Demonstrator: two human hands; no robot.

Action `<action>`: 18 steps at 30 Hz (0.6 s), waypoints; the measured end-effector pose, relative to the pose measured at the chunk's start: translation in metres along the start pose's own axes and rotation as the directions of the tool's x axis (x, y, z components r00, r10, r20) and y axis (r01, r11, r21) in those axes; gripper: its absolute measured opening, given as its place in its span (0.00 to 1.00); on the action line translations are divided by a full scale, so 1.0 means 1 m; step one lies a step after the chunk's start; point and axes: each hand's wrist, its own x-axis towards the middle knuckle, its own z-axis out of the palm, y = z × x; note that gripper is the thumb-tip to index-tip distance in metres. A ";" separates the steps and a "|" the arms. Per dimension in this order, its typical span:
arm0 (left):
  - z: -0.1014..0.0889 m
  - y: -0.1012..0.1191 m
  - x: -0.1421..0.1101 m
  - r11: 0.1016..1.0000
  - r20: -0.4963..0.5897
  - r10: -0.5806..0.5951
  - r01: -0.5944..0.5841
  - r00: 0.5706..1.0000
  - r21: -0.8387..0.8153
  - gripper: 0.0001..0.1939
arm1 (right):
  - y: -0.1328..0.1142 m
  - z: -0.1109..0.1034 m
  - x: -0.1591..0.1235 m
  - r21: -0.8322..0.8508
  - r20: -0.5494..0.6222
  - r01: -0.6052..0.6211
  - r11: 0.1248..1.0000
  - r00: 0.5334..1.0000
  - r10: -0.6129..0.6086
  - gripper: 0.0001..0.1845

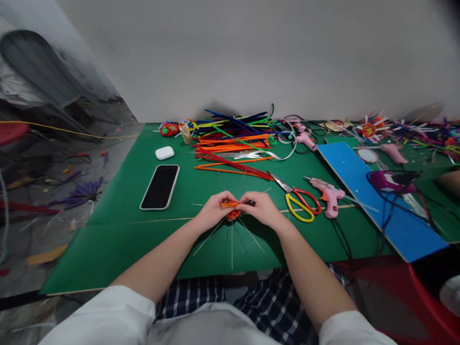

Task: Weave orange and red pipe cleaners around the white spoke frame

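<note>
Near the front middle of the green table, my left hand (217, 207) and my right hand (260, 207) meet over a small orange-red pipe cleaner piece (233, 214). Thin pale spokes stick out from it on all sides. Both hands are closed, thumbs and fingers pinching an orange pipe cleaner (229, 204) at the top of the piece. The fingers partly cover the piece. Just right of my right hand lie scissors (300, 201) with one yellow and one red handle loop, and a pink glue gun (327, 195) beside them.
Many coloured pipe cleaners (233, 141) are piled at the back of the green table (118, 244). A phone (160, 187) and a white earbud case (164, 153) lie at left. A blue board (381, 201), a purple tool (388, 182) and cables are at right. Another person's arm shows at the far right.
</note>
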 end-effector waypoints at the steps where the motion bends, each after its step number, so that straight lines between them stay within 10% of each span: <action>1: 0.000 0.001 -0.001 1.000 -0.001 0.002 -0.002 1.000 0.008 0.16 | -0.001 0.000 0.000 -0.007 0.001 0.010 1.000 1.000 -0.010 0.09; 18: -0.009 -0.003 0.003 0.979 -0.092 0.109 -0.091 0.990 0.182 0.12 | -0.001 0.005 0.002 -0.075 -0.062 0.011 0.997 0.998 -0.015 0.07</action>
